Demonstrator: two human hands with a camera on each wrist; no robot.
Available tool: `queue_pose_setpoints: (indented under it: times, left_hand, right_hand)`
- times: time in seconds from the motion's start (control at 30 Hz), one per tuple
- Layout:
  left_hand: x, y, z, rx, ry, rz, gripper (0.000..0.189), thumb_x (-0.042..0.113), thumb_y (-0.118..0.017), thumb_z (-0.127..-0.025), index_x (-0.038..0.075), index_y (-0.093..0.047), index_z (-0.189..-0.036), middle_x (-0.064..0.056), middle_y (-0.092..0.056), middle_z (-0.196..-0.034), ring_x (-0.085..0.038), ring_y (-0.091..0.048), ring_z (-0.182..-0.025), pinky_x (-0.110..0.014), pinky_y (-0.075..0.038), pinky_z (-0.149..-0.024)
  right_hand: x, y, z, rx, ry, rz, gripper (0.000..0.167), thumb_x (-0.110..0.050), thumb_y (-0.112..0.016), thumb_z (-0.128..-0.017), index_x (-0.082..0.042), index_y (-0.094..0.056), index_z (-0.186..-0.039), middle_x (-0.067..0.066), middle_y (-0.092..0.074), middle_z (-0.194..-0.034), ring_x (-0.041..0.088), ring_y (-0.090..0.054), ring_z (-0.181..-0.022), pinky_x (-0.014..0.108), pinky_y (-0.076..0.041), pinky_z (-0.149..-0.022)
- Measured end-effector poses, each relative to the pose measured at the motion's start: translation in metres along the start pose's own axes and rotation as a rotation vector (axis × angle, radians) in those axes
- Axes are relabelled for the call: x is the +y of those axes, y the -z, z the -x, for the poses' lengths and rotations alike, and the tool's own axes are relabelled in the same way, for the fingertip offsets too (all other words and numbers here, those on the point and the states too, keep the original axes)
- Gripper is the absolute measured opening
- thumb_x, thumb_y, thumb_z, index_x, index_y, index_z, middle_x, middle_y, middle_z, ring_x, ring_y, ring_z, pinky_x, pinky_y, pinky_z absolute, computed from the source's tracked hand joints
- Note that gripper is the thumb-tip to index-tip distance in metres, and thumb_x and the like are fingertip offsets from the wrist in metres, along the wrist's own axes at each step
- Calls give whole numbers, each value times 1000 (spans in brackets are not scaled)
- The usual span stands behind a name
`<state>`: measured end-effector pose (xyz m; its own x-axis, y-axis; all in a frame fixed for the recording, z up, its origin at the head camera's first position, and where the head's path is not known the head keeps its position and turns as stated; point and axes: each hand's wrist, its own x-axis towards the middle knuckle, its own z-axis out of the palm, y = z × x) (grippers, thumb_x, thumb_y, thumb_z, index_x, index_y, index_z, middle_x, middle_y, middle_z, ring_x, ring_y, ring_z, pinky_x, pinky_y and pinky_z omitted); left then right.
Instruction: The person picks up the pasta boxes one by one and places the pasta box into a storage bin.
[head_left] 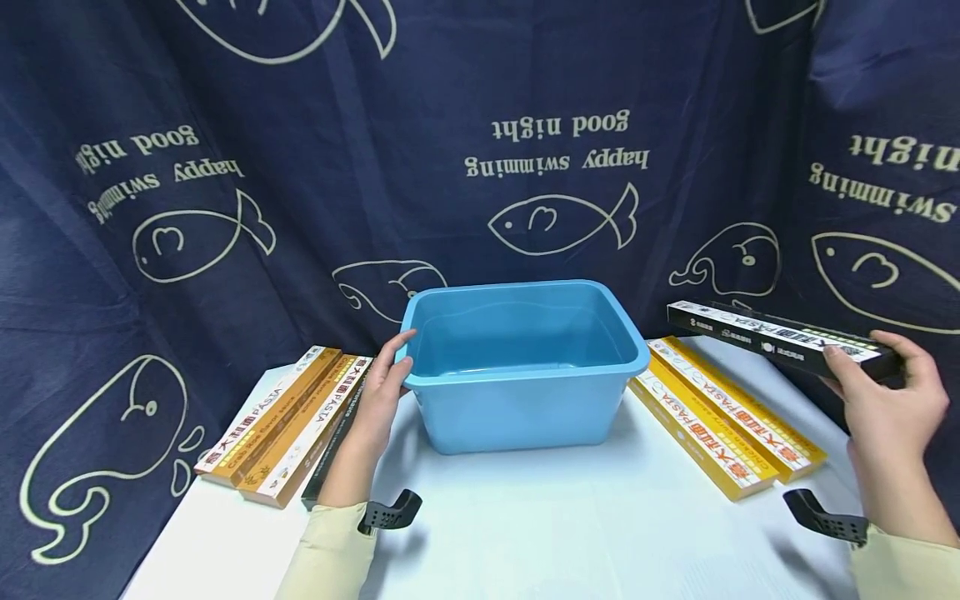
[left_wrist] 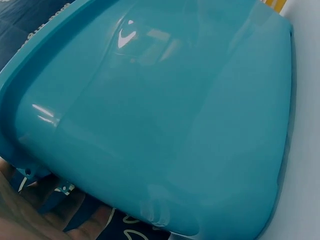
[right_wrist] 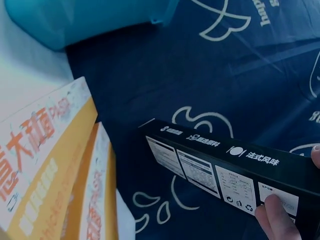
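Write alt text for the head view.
A right hand holds a black pasta box above the white table; the left hand touches an empty blue tub, with yellow pasta boxes on both sides.

A dark blue curtain [head_left: 480, 167] printed with white fish outlines and upside-down words hangs in folds behind and to both sides of a white table [head_left: 525, 525]. Even, soft light falls across the tabletop.
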<state>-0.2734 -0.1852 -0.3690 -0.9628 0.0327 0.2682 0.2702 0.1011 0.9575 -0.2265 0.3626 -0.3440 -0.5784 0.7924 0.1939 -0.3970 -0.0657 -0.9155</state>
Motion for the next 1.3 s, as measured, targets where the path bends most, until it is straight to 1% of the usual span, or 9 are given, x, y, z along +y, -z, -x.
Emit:
queue_pose_setpoints:
  times: [0.17,0.33,0.53,0.67,0.73,0.9,1.03,1.17,1.3]
  left_hand:
    - [-1,1,0,1,-8,-9,43,29,-39,-106,30,-41,-149,0,-25,-165,-29,-30,-150,-61,-33,-116]
    - [-2,1,0,4,-11,-20,42,31,-39,-106,31,-42,-148,1,-26,-164,-29,-32,-149,-62,-34,-115]
    - [-5,1,-1,9,-15,-27,42,31,-39,-106,31,-43,-148,2,-26,-164,-30,-34,-148,-62,-35,-114]
    - [-5,1,0,13,-30,-23,42,31,-40,-106,30,-43,-147,2,-28,-163,-30,-36,-146,-62,-36,-113]
    - [-5,0,0,17,-34,-22,42,31,-40,-105,30,-44,-147,2,-29,-163,-30,-37,-146,-62,-37,-113]
    - [-6,0,-1,19,-31,-26,42,32,-40,-105,31,-44,-147,2,-29,-163,-30,-37,-146,-62,-36,-113]
    - [-7,0,-2,19,-27,-27,42,30,-40,-105,30,-44,-147,2,-29,-163,-30,-36,-147,-63,-36,-113]
    - [-7,0,-2,23,-31,-31,42,30,-40,-105,29,-44,-147,2,-30,-162,-29,-34,-147,-63,-36,-113]
    - [-6,-1,-1,20,-33,-33,42,30,-40,-105,29,-44,-147,2,-30,-162,-28,-34,-148,-64,-35,-113]
  right_hand:
    - [-7,-7,5,-34,47,-51,56,15,-73,-78,-17,-66,-123,-8,-54,-114,2,-59,-94,7,-52,-57]
    - [-13,-13,8,-51,56,-106,53,14,-74,-78,-14,-66,-124,-6,-54,-116,5,-60,-97,9,-53,-59]
    - [-22,-18,12,-88,88,-154,51,14,-74,-79,-9,-66,-124,-3,-51,-117,9,-61,-101,12,-55,-62]
    - [-29,-20,15,-100,110,-126,50,9,-74,-81,-11,-65,-126,-4,-50,-119,8,-60,-103,10,-54,-65]
    - [-32,-20,17,-104,109,-109,49,6,-74,-83,-13,-64,-127,-5,-50,-120,7,-59,-104,8,-53,-66]
    - [-40,-22,23,-130,104,-159,48,7,-73,-84,-11,-64,-127,-4,-51,-122,8,-61,-103,10,-54,-67]
    - [-43,-26,27,-162,129,-174,46,9,-71,-85,-10,-64,-126,-3,-52,-121,8,-61,-105,11,-55,-68]
    - [-45,-30,30,-196,136,-215,46,12,-71,-83,-7,-65,-125,0,-53,-119,11,-63,-105,15,-56,-67]
    - [-46,-32,33,-223,97,-278,46,12,-73,-81,-5,-66,-123,3,-55,-117,14,-63,-103,19,-57,-65]
